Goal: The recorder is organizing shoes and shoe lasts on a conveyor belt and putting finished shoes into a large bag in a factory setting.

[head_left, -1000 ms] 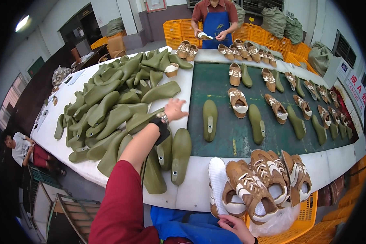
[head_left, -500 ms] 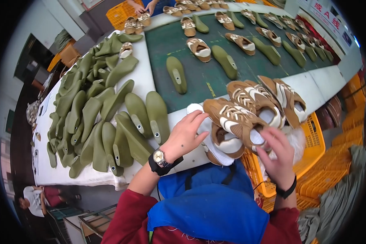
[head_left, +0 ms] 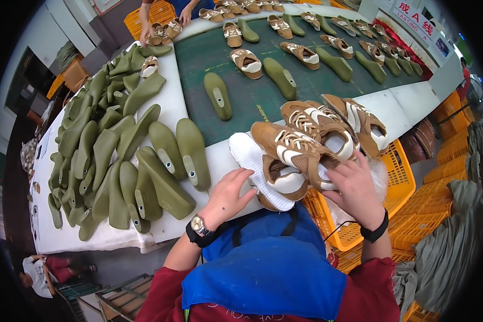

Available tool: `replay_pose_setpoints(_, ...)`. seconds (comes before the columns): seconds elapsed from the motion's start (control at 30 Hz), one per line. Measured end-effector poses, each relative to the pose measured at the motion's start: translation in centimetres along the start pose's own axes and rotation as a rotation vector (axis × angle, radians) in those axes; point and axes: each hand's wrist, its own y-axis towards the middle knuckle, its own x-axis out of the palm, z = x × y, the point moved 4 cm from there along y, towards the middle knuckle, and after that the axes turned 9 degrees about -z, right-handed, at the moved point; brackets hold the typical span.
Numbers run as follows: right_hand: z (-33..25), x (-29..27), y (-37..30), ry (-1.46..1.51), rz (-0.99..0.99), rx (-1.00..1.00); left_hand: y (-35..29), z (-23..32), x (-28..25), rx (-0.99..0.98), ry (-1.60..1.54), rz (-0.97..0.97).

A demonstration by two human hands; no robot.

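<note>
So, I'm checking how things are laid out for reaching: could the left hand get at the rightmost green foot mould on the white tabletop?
Probably yes: the left hand seems to grip nothing, and the green foot mould is close by, uncovered, with only white tabletop between.

A shoe-making workshop, arranged like a factory line.
Dozens of green foot-shaped lasts lie heaped on a white desk at nine o'clock, while a long green strip toward one o'clock carries rows of brown-and-white sneakers with further lasts set beside them. More matching shoes are bunched near the middle, toward two o'clock. Yellow crates are stacked at four o'clock, a sign with red lettering shows at two, a blue work apron at six, and a co-worker at eleven.
</note>
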Motion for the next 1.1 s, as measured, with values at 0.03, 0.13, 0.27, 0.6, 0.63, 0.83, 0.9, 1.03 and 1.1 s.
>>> replay_pose_setpoints(0.03,0.6,0.4,0.0,0.183,0.016,-0.034,0.1,0.2,-0.2,0.017,-0.009,0.003)
replay_pose_setpoints(0.13,1.2,0.3,0.4,0.586,0.103,-0.014,0.1,0.2,-0.7,0.007,-0.078,0.048)
replay_pose_setpoints(0.27,2.0,2.1,1.9,1.842,0.348,0.095,0.4,1.8,-2.9,0.069,-0.144,0.262)
replay_pose_setpoints(0.6,-1.8,6.4,4.1,1.948,0.405,0.052,1.3,-0.9,-12.8,0.039,-0.800,0.560)
replay_pose_setpoints(0.63,-2.9,5.9,5.0,2.391,0.110,0.047,1.7,-1.5,-12.3,0.004,-0.813,0.466)
replay_pose_setpoints(0.83,-4.6,4.4,5.8,2.019,0.166,0.025,1.3,-5.9,-10.0,-0.135,-1.177,0.542)
replay_pose_setpoints(0.9,-4.8,3.7,5.5,1.730,0.250,0.015,1.1,-7.4,-8.6,-0.175,-1.178,0.592)
replay_pose_setpoints(1.03,-6.7,1.9,5.7,1.040,0.423,-0.246,-0.1,-3.3,-4.5,-0.189,-1.184,0.257)
replay_pose_setpoints(1.1,-9.9,0.8,6.8,0.693,0.489,-0.494,-1.6,-1.6,-1.6,-0.022,-1.313,0.075)
